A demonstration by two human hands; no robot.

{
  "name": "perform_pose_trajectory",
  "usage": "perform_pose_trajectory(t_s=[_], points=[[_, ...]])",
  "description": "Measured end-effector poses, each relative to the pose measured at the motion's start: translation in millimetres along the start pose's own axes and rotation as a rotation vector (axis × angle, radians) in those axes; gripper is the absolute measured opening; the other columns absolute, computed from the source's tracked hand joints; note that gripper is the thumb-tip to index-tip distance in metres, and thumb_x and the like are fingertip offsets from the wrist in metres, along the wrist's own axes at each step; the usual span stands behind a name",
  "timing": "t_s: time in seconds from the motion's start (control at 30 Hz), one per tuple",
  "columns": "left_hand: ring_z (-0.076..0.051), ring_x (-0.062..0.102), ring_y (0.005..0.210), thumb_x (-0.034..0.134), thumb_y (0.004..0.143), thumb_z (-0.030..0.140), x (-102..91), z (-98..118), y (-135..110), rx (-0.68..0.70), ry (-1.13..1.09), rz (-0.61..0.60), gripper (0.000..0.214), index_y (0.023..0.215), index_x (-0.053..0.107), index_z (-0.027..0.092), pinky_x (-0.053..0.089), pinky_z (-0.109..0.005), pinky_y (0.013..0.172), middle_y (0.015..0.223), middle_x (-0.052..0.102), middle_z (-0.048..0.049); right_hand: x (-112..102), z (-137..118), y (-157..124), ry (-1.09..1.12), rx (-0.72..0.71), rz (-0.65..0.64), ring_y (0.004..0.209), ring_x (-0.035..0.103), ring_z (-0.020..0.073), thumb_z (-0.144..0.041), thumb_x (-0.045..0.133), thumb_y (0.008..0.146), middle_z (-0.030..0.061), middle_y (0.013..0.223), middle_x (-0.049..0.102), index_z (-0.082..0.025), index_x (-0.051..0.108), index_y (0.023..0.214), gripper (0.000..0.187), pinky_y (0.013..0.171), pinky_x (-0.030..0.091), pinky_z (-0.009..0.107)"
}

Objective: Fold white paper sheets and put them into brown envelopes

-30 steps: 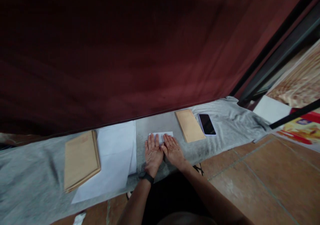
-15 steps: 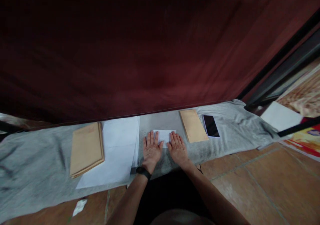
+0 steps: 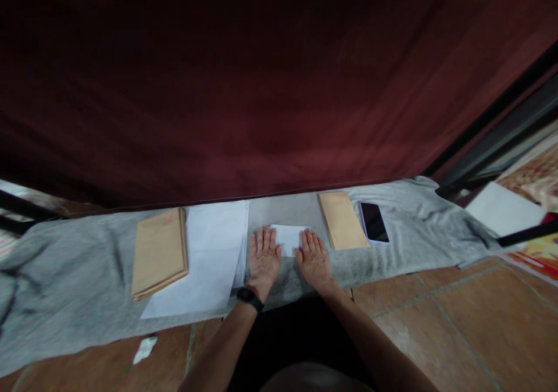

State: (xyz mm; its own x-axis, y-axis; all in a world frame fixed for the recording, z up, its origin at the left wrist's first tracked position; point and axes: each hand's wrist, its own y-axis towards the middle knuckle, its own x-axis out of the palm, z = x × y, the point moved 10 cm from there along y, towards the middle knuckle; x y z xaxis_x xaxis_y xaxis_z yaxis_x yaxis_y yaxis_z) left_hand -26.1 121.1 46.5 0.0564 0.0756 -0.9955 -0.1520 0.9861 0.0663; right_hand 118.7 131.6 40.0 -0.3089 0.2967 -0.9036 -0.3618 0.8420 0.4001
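Observation:
A small white piece of paper (image 3: 288,241), seemingly folded, lies flat on the grey cloth between my two hands. My left hand (image 3: 264,257) rests palm down over its left edge, fingers stretched out and pointing away from me. On the opposite edge my right hand (image 3: 314,259) lies flat in the same way, fingers slightly spread. Both thumbs point inward along the paper. Just right of my right hand is a brown envelope (image 3: 343,220). White sheets (image 3: 209,258) lie to the left of my left hand, partly under a stack of brown envelopes (image 3: 159,252).
A phone (image 3: 374,222) with a dark screen lies right of the single envelope. Grey cloth (image 3: 82,287) covers the long narrow surface. Behind it rises a dark red panel (image 3: 270,118). A scrap of white paper (image 3: 145,349) is on the tiled floor (image 3: 436,322).
The view has shifted slightly, so the surroundings appear a little further right. Both hands stay flat at the paper's edges, with slightly more of the paper showing between them.

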Motion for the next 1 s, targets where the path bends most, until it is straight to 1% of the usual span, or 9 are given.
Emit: perform_pose_trajectory(t_s=[0.07,0.13,0.27,0.33,0.43,0.57,0.67,0.77,1.0], points=[[-0.026,0.010,0.155,0.031,0.099,0.028,-4.9,6.5,-0.3,0.035,0.001,0.026,0.060,0.156,0.028,0.011,0.008,-0.050,0.128,0.166,0.022,-0.0095,-0.2,-0.1,0.0,0.002,0.006,-0.007,0.145,0.037,0.0301,-0.033,0.039,0.105,0.0211,0.157,0.038,-0.005,0.035,0.154,0.057,0.117,0.030,0.048],[-0.024,0.010,0.155,0.029,0.099,0.026,-7.9,17.5,-0.2,0.099,-0.006,0.040,0.060,0.157,0.026,0.012,0.010,-0.048,0.128,0.167,0.022,-0.0078,-0.2,-0.4,0.0,0.002,0.008,-0.017,0.145,0.036,0.0302,-0.033,0.040,0.105,0.0210,0.157,0.037,-0.005,0.035,0.154,0.057,0.117,0.030,0.048],[-0.020,0.012,0.155,0.028,0.100,0.027,-7.1,48.6,-0.9,0.318,-0.060,0.037,0.058,0.156,0.030,0.015,0.012,-0.044,0.128,0.166,0.027,-0.0052,-0.5,-1.0,-0.1,-0.009,0.007,-0.033,0.146,0.035,0.0306,-0.030,0.040,0.104,0.0215,0.158,0.036,-0.004,0.037,0.153,0.056,0.117,0.029,0.047],[-0.019,0.016,0.155,0.028,0.101,0.028,-3.8,59.1,-1.7,0.418,-0.087,0.026,0.056,0.156,0.031,0.017,0.012,-0.043,0.128,0.165,0.029,-0.0048,-0.7,-1.9,-0.3,-0.015,-0.002,-0.033,0.146,0.034,0.0301,-0.027,0.040,0.103,0.0208,0.158,0.035,-0.004,0.038,0.153,0.055,0.118,0.029,0.047],[-0.018,0.022,0.153,0.028,0.102,0.031,2.1,60.2,-0.3,0.475,-0.117,0.007,0.055,0.156,0.032,0.019,0.016,-0.044,0.127,0.164,0.032,-0.0055,-0.7,-3.0,-1.1,-0.024,-0.017,-0.021,0.147,0.034,0.0297,-0.024,0.040,0.102,0.0193,0.159,0.035,-0.005,0.039,0.152,0.053,0.118,0.028,0.047],[-0.019,0.025,0.152,0.030,0.103,0.036,5.1,55.4,1.2,0.510,-0.137,0.008,0.054,0.155,0.033,0.021,0.018,-0.044,0.126,0.164,0.031,-0.0055,-0.8,-2.5,-2.0,-0.023,-0.021,0.002,0.146,0.034,0.0299,-0.026,0.039,0.103,0.0188,0.159,0.036,-0.007,0.038,0.153,0.053,0.118,0.029,0.047],[-0.019,0.026,0.152,0.029,0.104,0.037,5.5,51.3,4.2,0.496,-0.136,0.016,0.053,0.155,0.034,0.024,0.019,-0.045,0.126,0.163,0.033,-0.0038,-1.3,-1.7,-2.0,-0.012,-0.017,0.013,0.146,0.035,0.0300,-0.028,0.038,0.105,0.0195,0.158,0.037,-0.006,0.037,0.154,0.054,0.117,0.030,0.048],[-0.020,0.027,0.152,0.028,0.103,0.036,6.9,37.8,11.7,0.392,-0.135,0.025,0.053,0.154,0.035,0.023,0.019,-0.045,0.126,0.162,0.037,-0.0039,-1.6,-0.7,-1.1,0.000,0.000,0.012,0.145,0.036,0.0300,-0.030,0.037,0.105,0.0202,0.157,0.039,-0.005,0.038,0.153,0.054,0.116,0.031,0.047],[-0.022,0.026,0.152,0.025,0.102,0.033,13.4,2.8,21.5,0.161,-0.097,0.041,0.057,0.156,0.031,0.014,0.019,-0.045,0.125,0.162,0.035,-0.0090,-1.8,1.6,-0.4,0.024,0.039,0.006,0.145,0.036,0.0306,-0.036,0.039,0.105,0.0204,0.156,0.040,-0.004,0.035,0.154,0.059,0.117,0.031,0.047]])
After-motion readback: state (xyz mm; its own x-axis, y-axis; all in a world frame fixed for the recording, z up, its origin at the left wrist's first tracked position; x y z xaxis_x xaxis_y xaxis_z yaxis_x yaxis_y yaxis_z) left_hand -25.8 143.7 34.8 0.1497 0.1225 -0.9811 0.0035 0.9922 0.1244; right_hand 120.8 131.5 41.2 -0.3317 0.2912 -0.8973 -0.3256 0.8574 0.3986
